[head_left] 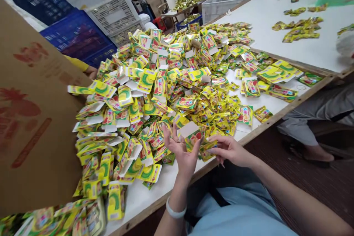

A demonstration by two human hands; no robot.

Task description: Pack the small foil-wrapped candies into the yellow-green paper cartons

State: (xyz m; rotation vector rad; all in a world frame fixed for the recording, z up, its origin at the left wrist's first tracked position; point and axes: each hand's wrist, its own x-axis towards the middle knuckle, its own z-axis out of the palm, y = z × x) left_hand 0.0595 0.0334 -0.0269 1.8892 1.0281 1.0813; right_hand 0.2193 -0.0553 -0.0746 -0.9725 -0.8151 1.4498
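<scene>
Along a white tabletop (163,184), one brown carton (35,125) printed in red shows leftmost; next heap yellow boxes (146,81), uncountable, their lettering too blurred to read. Near the front edge, the left hand (181,153) holds one open box (193,137), fingers spread; rightmost, the right hand (235,151) pinches one yellow packet (207,149).

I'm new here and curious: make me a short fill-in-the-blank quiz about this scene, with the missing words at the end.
1. The wristband is on the person's ____ wrist.
2. The box by the left hand has a raised flap whose colour is ____.
3. While the right hand has its fingers on a packet, the person wears a light ____ top.
4. The big carton bears pictures printed in ____.

Missing words: left; white; blue; red.
</scene>
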